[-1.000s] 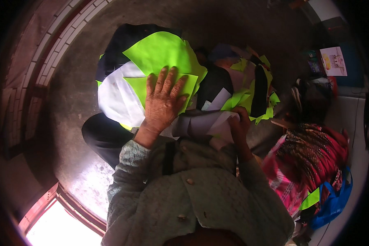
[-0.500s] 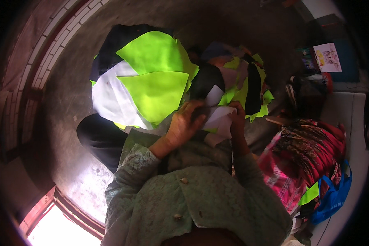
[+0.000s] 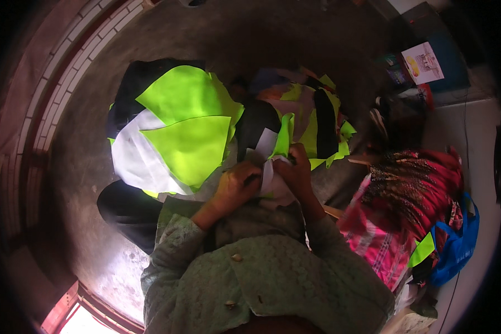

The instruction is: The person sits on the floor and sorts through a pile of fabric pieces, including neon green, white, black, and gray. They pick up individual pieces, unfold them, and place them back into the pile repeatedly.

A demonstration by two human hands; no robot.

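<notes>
My left hand [image 3: 238,186] is closed, its fingers pinched at the near edge of a piece of fabric [image 3: 284,135] over my lap. That piece is neon yellow-green on one face and pale on the other, and it stands folded upright. On its other side, my right hand [image 3: 296,173] grips the fabric with bent fingers. Beyond my left hand lies a heap of neon yellow-green cut pieces [image 3: 189,147] over a pale cloth [image 3: 133,153] and dark cloth [image 3: 125,92]. A second pile of mixed scraps [image 3: 327,119], neon, black and pinkish, lies beyond my right hand.
At the right are a red and pink patterned cloth [image 3: 412,183] and a blue bag [image 3: 459,245], with a neon scrap [image 3: 422,250] beside them. A printed white card [image 3: 422,63] lies at the far right. White-outlined bricks [image 3: 67,72] line the left wall.
The fabric between my hands now stands folded with its neon face showing; before, its pale face lay flatter. Both hands appear lower and further left as the whole view has shifted.
</notes>
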